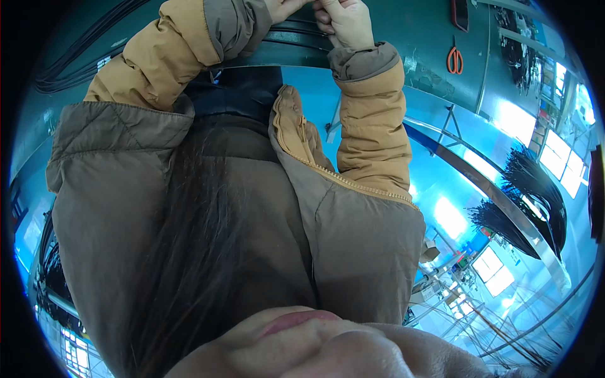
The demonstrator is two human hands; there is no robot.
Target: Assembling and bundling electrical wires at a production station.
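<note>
At the top edge of the head view, my left hand [285, 9] and my right hand [350, 24] come together over a green table [413, 44], partly cut off by the frame. The right hand's fingers are curled in, with thumb and forefinger pressed together. On the left, the visible fingers reach toward the right hand and look closed. Whatever is between the fingertips is too small or out of frame to make out. Several thin black cables [296, 43] run across the table just below both hands.
Orange-handled scissors [455, 62] lie on the table to the right, below a dark phone-like device [460, 15]. A long loop of black cables [75, 72] rests at the far left. Bundles of black cables [539, 192] hang over a metal rail [498, 198] at right.
</note>
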